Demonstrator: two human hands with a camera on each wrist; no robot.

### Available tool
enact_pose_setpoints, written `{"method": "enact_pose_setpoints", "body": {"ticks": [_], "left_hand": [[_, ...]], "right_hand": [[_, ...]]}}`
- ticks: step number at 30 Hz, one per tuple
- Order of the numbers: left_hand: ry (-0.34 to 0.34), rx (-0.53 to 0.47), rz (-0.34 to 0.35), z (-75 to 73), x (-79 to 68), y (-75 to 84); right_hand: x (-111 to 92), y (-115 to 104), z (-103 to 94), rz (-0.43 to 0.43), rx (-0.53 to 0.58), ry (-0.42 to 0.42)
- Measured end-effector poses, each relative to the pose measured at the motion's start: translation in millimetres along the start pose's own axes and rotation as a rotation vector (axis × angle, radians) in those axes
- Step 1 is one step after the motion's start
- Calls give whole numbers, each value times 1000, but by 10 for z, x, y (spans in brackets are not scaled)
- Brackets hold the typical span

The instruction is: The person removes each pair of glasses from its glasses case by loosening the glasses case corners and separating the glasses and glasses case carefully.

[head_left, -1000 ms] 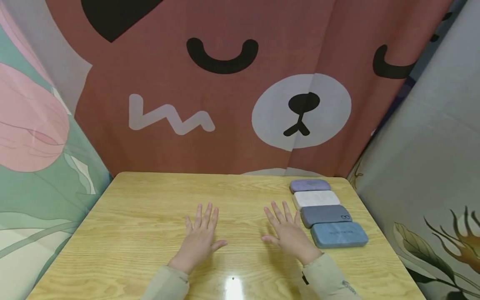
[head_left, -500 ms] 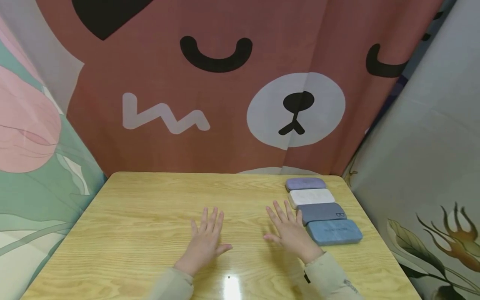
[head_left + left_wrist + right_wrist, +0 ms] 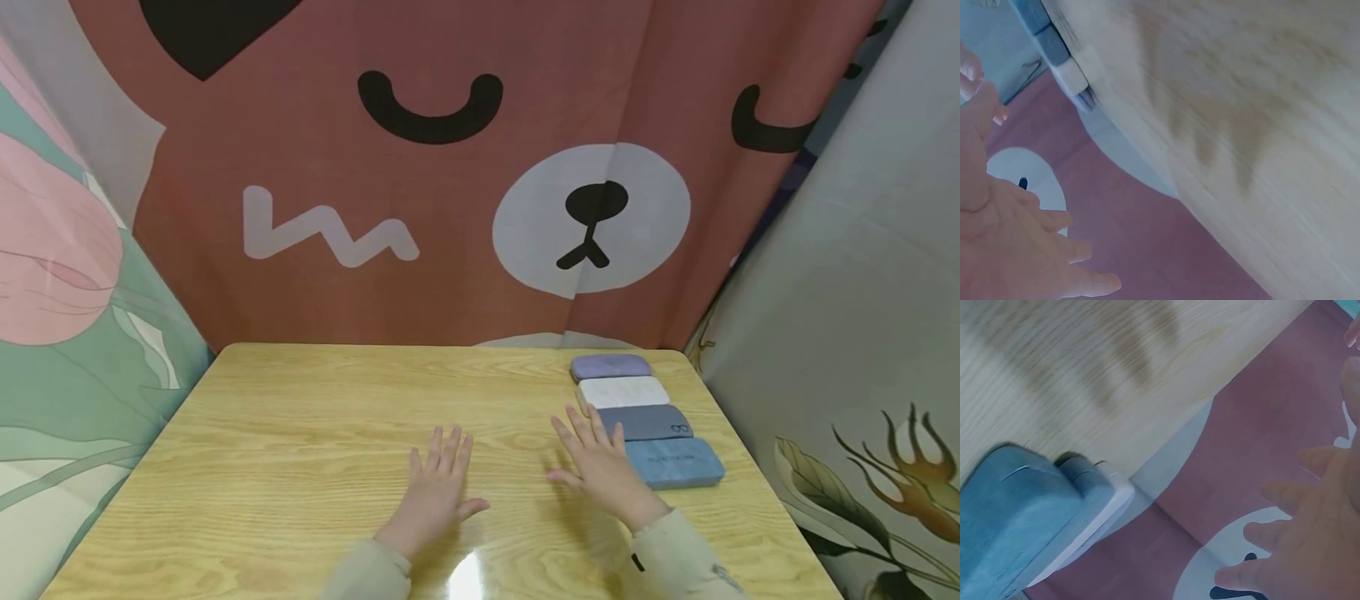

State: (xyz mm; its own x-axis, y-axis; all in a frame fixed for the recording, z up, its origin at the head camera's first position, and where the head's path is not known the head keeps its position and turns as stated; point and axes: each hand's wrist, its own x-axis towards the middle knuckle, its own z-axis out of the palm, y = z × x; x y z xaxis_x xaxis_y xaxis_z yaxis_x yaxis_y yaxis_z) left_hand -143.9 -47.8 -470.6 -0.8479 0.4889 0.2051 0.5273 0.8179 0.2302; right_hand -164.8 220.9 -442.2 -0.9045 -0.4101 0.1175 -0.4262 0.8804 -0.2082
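Note:
Both hands hover over a wood-grain table (image 3: 247, 467), fingers spread and holding nothing. The left hand (image 3: 435, 492) is above the middle of the table; the left wrist view shows its shadow on the wood. The right hand (image 3: 606, 475) is just left of a column of glasses cases and partly covers two of them from the head camera. From front to back these are a light blue case (image 3: 678, 463), a grey-blue case (image 3: 647, 422) with a small glasses print, a white case (image 3: 624, 392) and a purple case (image 3: 611, 366).
A brown curtain (image 3: 315, 300) with a bear face hangs behind the table's far edge. Floral cloth (image 3: 60, 392) stands at the left, and a pale grey cloth (image 3: 810, 308) with a plant print borders the right. A bright light reflection (image 3: 465, 577) shows on the front of the table.
My left hand has moved right and a little nearer to me. The right hand has shifted slightly right, over the edges of the cases. The head view has turned slightly; the cases stay put.

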Motion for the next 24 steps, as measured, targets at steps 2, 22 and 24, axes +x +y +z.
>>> {"method": "enact_pose_setpoints", "body": {"ticks": [2, 22, 24], "left_hand": [[3, 1, 22, 32, 7, 29], [-46, 69, 53, 268, 166, 327], [-54, 70, 62, 273, 185, 350]], "right_hand": [[-23, 47, 1, -4, -12, 17], [-250, 316, -30, 25, -58, 37], [-273, 340, -29, 33, -64, 34]]}}
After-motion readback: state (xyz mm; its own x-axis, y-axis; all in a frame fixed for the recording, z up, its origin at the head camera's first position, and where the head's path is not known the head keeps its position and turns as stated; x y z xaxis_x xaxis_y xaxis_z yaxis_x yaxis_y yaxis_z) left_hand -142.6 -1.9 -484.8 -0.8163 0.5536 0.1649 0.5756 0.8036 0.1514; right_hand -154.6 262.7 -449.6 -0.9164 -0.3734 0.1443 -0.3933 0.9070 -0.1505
